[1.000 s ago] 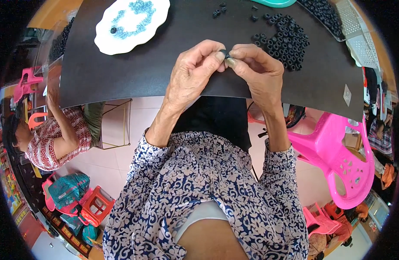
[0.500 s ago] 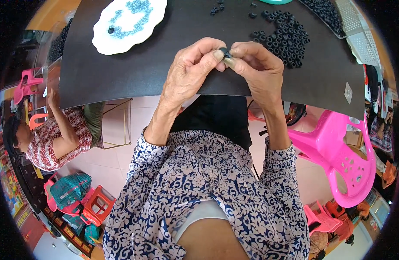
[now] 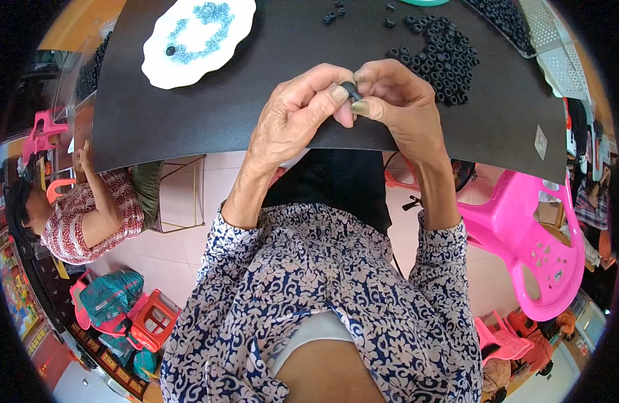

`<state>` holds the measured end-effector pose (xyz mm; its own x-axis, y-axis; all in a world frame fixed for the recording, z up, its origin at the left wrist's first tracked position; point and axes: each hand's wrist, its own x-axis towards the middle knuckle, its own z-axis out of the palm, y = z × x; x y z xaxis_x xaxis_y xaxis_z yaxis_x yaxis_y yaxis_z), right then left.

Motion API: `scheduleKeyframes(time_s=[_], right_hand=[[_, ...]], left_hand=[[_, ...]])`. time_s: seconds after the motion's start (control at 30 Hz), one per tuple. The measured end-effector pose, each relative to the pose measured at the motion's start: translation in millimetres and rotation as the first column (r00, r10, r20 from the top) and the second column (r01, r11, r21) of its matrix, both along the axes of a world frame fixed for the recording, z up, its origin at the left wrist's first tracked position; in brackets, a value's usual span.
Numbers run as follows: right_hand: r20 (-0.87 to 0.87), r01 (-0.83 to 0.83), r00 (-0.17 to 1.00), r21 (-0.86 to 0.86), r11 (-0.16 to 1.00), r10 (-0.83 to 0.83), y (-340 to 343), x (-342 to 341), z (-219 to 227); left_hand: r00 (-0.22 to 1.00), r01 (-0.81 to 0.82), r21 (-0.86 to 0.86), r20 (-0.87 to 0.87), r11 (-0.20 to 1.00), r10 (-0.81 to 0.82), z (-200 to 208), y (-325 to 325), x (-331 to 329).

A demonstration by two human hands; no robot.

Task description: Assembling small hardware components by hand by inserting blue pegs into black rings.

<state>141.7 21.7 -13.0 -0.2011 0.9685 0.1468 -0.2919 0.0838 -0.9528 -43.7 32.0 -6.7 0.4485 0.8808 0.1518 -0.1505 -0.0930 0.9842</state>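
Note:
Over the front part of the dark table, both hands meet at a small black ring-shaped piece point(image 3: 351, 90). My left hand point(image 3: 296, 111) pinches it between thumb and forefinger. My right hand point(image 3: 403, 104) is closed in on its right side, thumb below and forefinger above; the fingers partly cover the piece. Similar small black rings point(image 3: 447, 60) lie in a loose pile beyond my right hand. At the far left, a white scalloped plate point(image 3: 163, 72) bears pale blue bits point(image 3: 214, 33) and one black piece point(image 3: 170, 51).
The dark tabletop point(image 3: 188, 124) has a few loose black pieces point(image 3: 333, 15) at the far side. A perforated grey basket point(image 3: 554, 47) stands far right. Pink plastic chair point(image 3: 524, 235) is right of me. Another person point(image 3: 98, 215) sits at left, near a teal bag point(image 3: 111, 295).
Both hands have shifted slightly toward me. The right thumb has moved lower and the fingers sit a little differently around the black ring.

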Motion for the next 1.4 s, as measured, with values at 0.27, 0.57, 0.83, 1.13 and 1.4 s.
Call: scheduleKeyframes(time_s=[0.27, 0.57, 0.83, 1.13, 1.4], right_hand=[[-0.020, -0.143, 0.990, -0.065, 0.988, 0.142, 3.2, 10.6, 11.3], [-0.022, -0.179, 0.984, -0.188, 0.966, 0.178, 1.0, 16.3, 19.5], [-0.057, -0.201, 0.979, -0.145, 0.969, 0.195, -2.1, 21.1, 17.4], [-0.048, -0.117, 0.992, -0.058, 0.991, 0.115, -11.5, 22.3, 14.2], [0.022, -0.093, 0.995, -0.085, 0.992, 0.095, -11.8, 23.2, 13.1]], left_hand=[[0.996, -0.033, 0.109, -0.080, 0.994, 0.042, 5.1, -7.7, 7.8], [0.993, -0.028, 0.201, -0.103, 0.979, 0.049, 9.4, -11.4, 11.8], [0.991, -0.097, 0.236, -0.068, 0.967, 0.116, 11.1, -21.2, 21.1], [0.983, -0.131, 0.281, -0.086, 0.951, 0.161, 9.4, -27.7, 26.1], [0.983, -0.167, 0.168, -0.053, 0.972, 0.178, 7.6, -28.9, 27.7]])
